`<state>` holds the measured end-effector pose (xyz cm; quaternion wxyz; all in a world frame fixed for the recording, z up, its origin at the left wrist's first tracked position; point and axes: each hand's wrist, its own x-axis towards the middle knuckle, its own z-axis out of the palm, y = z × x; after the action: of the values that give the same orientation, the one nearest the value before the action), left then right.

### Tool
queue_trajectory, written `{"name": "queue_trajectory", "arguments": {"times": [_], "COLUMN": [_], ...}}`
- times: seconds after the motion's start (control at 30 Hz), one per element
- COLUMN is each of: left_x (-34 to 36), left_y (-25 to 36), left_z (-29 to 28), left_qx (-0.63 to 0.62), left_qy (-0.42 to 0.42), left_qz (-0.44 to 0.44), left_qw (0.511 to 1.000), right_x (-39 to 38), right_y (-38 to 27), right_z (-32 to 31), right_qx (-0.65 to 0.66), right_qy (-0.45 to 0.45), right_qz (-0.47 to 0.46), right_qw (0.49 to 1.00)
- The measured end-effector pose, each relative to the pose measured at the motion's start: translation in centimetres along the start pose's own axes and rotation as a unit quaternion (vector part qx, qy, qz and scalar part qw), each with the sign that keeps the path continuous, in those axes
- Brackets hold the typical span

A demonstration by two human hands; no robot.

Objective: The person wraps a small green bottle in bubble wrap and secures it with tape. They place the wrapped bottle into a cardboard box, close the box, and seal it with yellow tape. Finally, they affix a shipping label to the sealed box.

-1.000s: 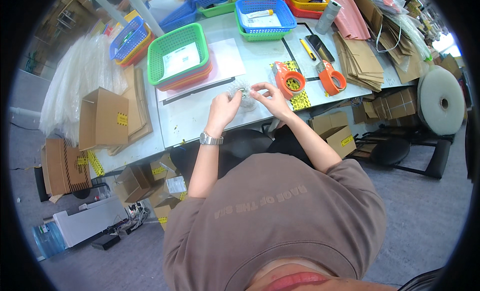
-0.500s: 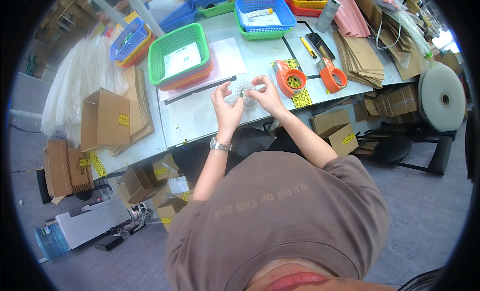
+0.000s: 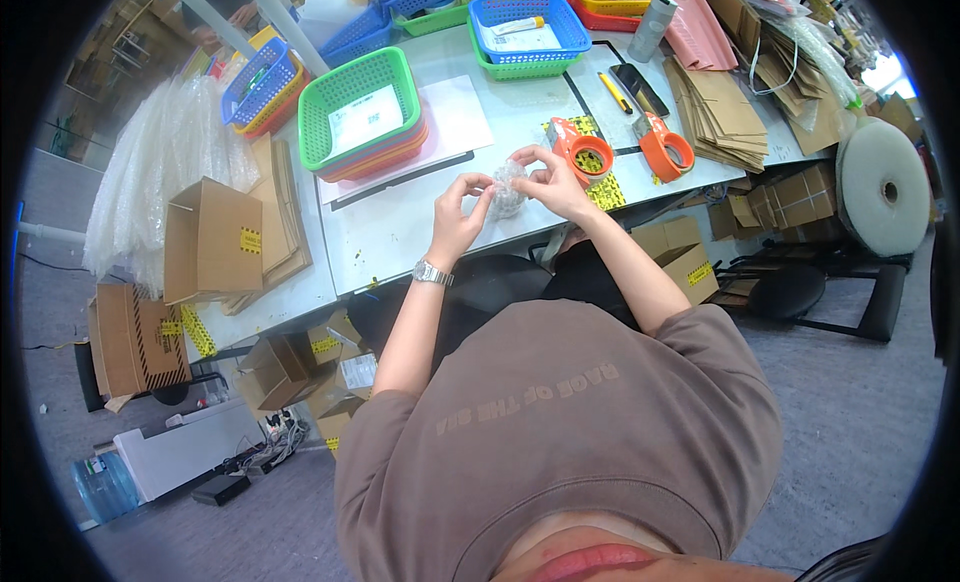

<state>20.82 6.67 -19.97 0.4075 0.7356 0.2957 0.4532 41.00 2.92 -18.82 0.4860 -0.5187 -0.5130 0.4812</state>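
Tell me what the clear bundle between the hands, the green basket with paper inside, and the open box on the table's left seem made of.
Clear bundle: probably plastic bubble wrap, glossy, from its see-through, bumpy surface.
Green basket: likely moulded plastic, smooth, from its even colour and regular perforations.
Open box: apparently cardboard, matte, from its dull brown folded panels.

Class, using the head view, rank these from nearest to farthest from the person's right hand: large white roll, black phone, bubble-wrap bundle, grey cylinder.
1. Bubble-wrap bundle: at the right hand's fingertips, on its left.
2. Black phone: ahead, to the right.
3. Grey cylinder: beyond the phone.
4. Large white roll: far right.
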Motion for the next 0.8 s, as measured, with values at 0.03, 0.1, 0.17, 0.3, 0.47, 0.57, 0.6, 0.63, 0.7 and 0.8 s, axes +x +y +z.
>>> {"name": "queue_trajectory", "arguments": {"times": [0.03,0.1,0.17,0.3,0.47,0.57,0.6,0.63,0.7,0.8], "left_x": [0.3,0.6,1.0,1.7,2.6,3.1,2.5,1.5,0.2,-0.3], "left_y": [0.1,0.7,1.8,2.4,1.5,2.4,2.4,2.4,2.3,2.1], "left_z": [0.2,0.3,0.4,0.3,-0.3,-1.1,-1.0,-0.5,0.3,0.7], "left_qx": [0.004,0.001,-0.008,0.012,0.079,0.001,-0.026,-0.056,-0.043,0.076], "left_qy": [0.007,-0.008,-0.004,-0.032,-0.114,-0.239,-0.219,-0.203,-0.162,-0.088], "left_qz": [0.001,-0.056,-0.115,-0.214,-0.132,-0.057,-0.042,-0.026,0.021,0.101], "left_qw": [1.0,0.998,0.993,0.976,0.981,0.969,0.974,0.977,0.986,0.988], "right_x": [-0.2,-1.0,-2.0,-2.9,-2.8,-2.5,-2.3,-2.3,-2.2,-1.5], "right_y": [0.8,1.0,0.0,-1.4,-0.8,0.2,0.5,0.8,1.1,1.0], "right_z": [0.0,-0.3,-0.5,-0.7,-1.1,-1.2,-1.1,-1.1,-0.8,-0.4], "right_qx": [-0.016,-0.044,-0.07,-0.183,-0.165,-0.114,-0.091,-0.083,-0.067,-0.041], "right_qy": [0.006,0.002,-0.016,-0.012,-0.042,-0.042,-0.043,-0.037,-0.025,-0.037], "right_qz": [-0.024,-0.076,-0.131,-0.174,-0.191,-0.176,-0.168,-0.172,-0.182,-0.167], "right_qw": [1.0,0.996,0.989,0.967,0.967,0.977,0.981,0.981,0.981,0.984]}}
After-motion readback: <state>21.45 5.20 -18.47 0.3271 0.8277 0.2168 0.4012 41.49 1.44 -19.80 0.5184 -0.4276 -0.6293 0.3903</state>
